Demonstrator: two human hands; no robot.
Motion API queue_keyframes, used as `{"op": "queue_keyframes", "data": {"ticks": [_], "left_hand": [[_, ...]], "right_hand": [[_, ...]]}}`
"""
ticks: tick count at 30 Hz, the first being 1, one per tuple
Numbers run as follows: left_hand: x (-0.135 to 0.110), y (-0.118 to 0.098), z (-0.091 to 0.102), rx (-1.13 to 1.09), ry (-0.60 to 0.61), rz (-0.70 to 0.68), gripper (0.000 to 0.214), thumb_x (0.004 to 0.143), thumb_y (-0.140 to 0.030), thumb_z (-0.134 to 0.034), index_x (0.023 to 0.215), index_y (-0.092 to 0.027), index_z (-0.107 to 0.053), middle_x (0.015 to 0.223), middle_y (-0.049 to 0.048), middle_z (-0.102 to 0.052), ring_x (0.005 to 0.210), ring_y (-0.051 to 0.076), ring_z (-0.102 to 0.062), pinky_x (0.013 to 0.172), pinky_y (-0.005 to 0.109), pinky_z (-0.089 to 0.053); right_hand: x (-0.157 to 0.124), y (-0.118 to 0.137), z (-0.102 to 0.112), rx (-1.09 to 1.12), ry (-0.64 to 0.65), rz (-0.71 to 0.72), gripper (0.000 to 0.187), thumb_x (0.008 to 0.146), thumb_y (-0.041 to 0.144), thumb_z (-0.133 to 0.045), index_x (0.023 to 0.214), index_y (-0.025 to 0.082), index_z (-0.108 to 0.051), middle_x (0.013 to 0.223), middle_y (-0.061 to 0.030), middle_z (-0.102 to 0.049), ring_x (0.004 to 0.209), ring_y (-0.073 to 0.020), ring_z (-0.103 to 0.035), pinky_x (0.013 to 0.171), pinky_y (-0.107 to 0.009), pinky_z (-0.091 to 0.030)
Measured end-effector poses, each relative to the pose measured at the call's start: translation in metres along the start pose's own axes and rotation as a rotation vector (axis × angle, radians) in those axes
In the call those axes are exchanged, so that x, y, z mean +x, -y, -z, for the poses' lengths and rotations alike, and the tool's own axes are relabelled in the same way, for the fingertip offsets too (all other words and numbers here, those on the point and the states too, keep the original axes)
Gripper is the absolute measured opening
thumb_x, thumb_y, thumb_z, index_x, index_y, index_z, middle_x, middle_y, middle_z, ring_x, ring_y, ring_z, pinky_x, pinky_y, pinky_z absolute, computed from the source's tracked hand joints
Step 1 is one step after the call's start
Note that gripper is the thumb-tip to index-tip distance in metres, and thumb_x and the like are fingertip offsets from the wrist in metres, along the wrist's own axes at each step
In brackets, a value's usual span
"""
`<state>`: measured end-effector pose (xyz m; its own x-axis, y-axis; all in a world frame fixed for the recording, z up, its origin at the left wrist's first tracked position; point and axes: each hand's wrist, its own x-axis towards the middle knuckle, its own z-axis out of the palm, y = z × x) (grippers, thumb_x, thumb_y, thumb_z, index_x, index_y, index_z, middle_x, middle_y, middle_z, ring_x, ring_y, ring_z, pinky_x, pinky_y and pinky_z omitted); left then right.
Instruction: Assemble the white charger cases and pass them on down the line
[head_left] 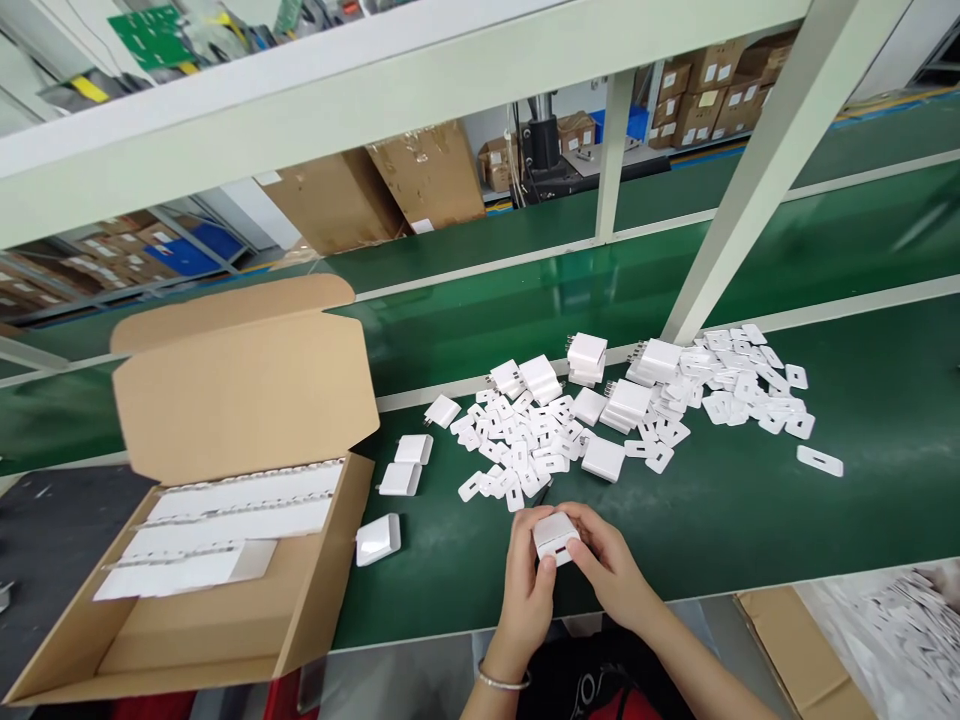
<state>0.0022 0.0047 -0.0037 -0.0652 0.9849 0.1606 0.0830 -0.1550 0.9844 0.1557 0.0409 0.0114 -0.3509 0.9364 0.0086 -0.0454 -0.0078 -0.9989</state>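
Note:
Between my two hands, near the front edge of the green bench, is a white USB charger. My left hand grips its left side, thumb at the lower edge. From the right, my right hand closes on it, thumb pressing by the slotted end face. Just beyond lies a heap of small white slotted face plates. More white chargers, some stacked, stand behind and beside it, such as one charger near the heap. A single charger lies left of my hands.
An open cardboard box at left holds rows of white chargers. A second pile of plates lies at right, below a slanted pale post. A shelf beam crosses above. Another carton sits below the bench at right.

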Motion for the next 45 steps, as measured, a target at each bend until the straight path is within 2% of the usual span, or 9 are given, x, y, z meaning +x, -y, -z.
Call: {"op": "queue_keyframes", "data": {"ticks": [10, 17, 25, 29, 34, 36, 40, 42, 45], "left_hand": [[-0.001, 0.004, 0.005, -0.006, 0.038, -0.067, 0.032, 0.11, -0.043, -0.05, 0.127, -0.027, -0.072, 0.111, 0.0089, -0.067, 0.101, 0.024, -0.064, 0.09, 0.036, -0.053], [-0.002, -0.001, 0.005, -0.03, 0.058, 0.019, 0.044, 0.112, -0.048, -0.038, 0.13, -0.025, -0.071, 0.118, 0.0106, -0.067, 0.107, 0.026, -0.064, 0.096, 0.039, -0.052], [0.001, 0.005, 0.004, -0.004, -0.031, -0.021, 0.037, 0.111, -0.044, -0.046, 0.118, -0.024, -0.077, 0.11, 0.0093, -0.072, 0.101, 0.024, -0.066, 0.091, 0.036, -0.053], [0.004, 0.003, 0.002, -0.032, -0.048, -0.03, 0.037, 0.111, -0.042, -0.045, 0.116, -0.024, -0.077, 0.104, 0.0087, -0.072, 0.095, 0.023, -0.066, 0.085, 0.035, -0.054], [0.0, 0.002, 0.002, -0.004, -0.076, -0.06, 0.042, 0.109, -0.05, -0.046, 0.113, -0.023, -0.078, 0.098, 0.0088, -0.071, 0.09, 0.024, -0.065, 0.083, 0.037, -0.054], [-0.003, 0.004, 0.002, -0.01, -0.093, -0.044, 0.05, 0.107, -0.06, -0.044, 0.113, -0.023, -0.078, 0.101, 0.0096, -0.071, 0.092, 0.025, -0.065, 0.084, 0.039, -0.055], [-0.003, 0.006, 0.004, -0.144, -0.15, 0.113, 0.063, 0.107, -0.069, -0.033, 0.131, -0.023, -0.069, 0.122, 0.0133, -0.069, 0.106, 0.027, -0.068, 0.09, 0.041, -0.058], [-0.001, 0.006, 0.005, -0.174, -0.181, 0.19, 0.057, 0.108, -0.064, -0.038, 0.135, -0.023, -0.066, 0.13, 0.014, -0.067, 0.112, 0.027, -0.068, 0.095, 0.041, -0.058], [0.001, 0.002, 0.006, -0.182, -0.195, 0.18, 0.043, 0.105, -0.057, -0.055, 0.128, -0.023, -0.068, 0.126, 0.0124, -0.069, 0.112, 0.026, -0.068, 0.096, 0.038, -0.058]], "right_hand": [[-0.001, 0.001, -0.002, -0.105, -0.005, -0.008, 0.036, 0.107, 0.054, -0.051, 0.119, 0.022, -0.063, 0.095, -0.0034, -0.068, 0.077, -0.0178, -0.059, 0.072, -0.03, -0.048], [-0.001, -0.004, -0.007, -0.104, -0.065, -0.027, 0.036, 0.106, 0.054, -0.052, 0.117, 0.022, -0.063, 0.093, -0.004, -0.068, 0.079, -0.0191, -0.061, 0.072, -0.031, -0.049], [0.0, 0.004, -0.008, -0.177, -0.057, 0.003, 0.033, 0.106, 0.048, -0.049, 0.117, 0.021, -0.064, 0.087, -0.002, -0.066, 0.073, -0.0175, -0.058, 0.069, -0.03, -0.047], [0.0, 0.008, -0.008, -0.213, -0.038, -0.011, 0.027, 0.102, 0.043, -0.057, 0.119, 0.022, -0.062, 0.085, -0.0007, -0.063, 0.07, -0.0165, -0.053, 0.064, -0.029, -0.043], [-0.001, 0.004, -0.006, -0.185, -0.009, 0.007, 0.028, 0.101, 0.044, -0.059, 0.118, 0.022, -0.063, 0.084, -0.0001, -0.061, 0.07, -0.0163, -0.052, 0.065, -0.029, -0.044], [-0.003, 0.001, -0.006, -0.156, -0.003, 0.04, 0.031, 0.101, 0.047, -0.061, 0.121, 0.023, -0.063, 0.09, -0.0019, -0.064, 0.075, -0.0179, -0.057, 0.068, -0.03, -0.047], [-0.006, -0.003, -0.006, -0.128, -0.009, 0.084, 0.046, 0.101, 0.049, -0.063, 0.141, 0.026, -0.057, 0.127, -0.0099, -0.068, 0.102, -0.0241, -0.067, 0.089, -0.035, -0.055], [-0.006, -0.001, -0.005, -0.161, -0.004, 0.095, 0.049, 0.102, 0.047, -0.063, 0.146, 0.027, -0.055, 0.134, -0.0114, -0.064, 0.11, -0.0254, -0.066, 0.094, -0.036, -0.055], [-0.006, 0.003, -0.003, -0.219, 0.014, 0.117, 0.051, 0.104, 0.046, -0.059, 0.152, 0.029, -0.054, 0.135, -0.0128, -0.06, 0.112, -0.0262, -0.064, 0.096, -0.038, -0.056]]}}
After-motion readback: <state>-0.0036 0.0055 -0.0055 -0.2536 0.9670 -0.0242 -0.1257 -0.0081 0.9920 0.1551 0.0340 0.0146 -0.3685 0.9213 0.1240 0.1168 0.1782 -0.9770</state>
